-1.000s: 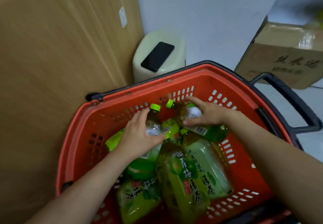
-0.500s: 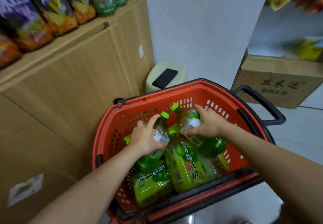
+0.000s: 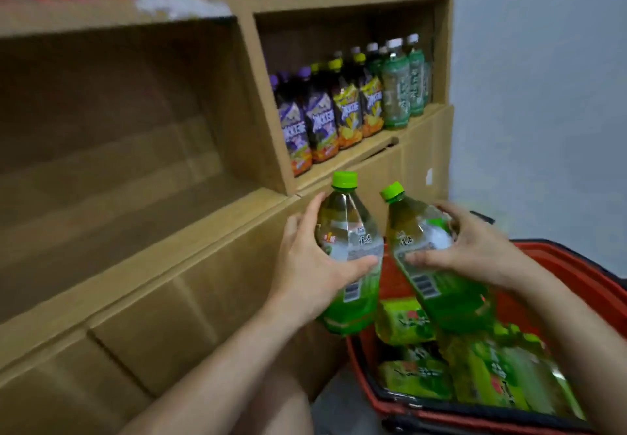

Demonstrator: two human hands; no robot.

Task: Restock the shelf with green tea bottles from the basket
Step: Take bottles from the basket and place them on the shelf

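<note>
The left grip (image 3: pixel 305 265) is wrapped round a clear plastic green tea bottle (image 3: pixel 342 220) with a lime-green cap, held upright just in front of the brown cardboard shelf (image 3: pixel 135 197). The right grip (image 3: pixel 475 251) clasps a second green tea bottle (image 3: pixel 451 302), its top tilted left, above the red plastic basket (image 3: pixel 576 265), where more green-labelled bottles (image 3: pixel 407 322) lie.

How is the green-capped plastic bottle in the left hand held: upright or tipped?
Upright: the green-capped plastic bottle in the left hand has its cap almost straight above its base.
</note>
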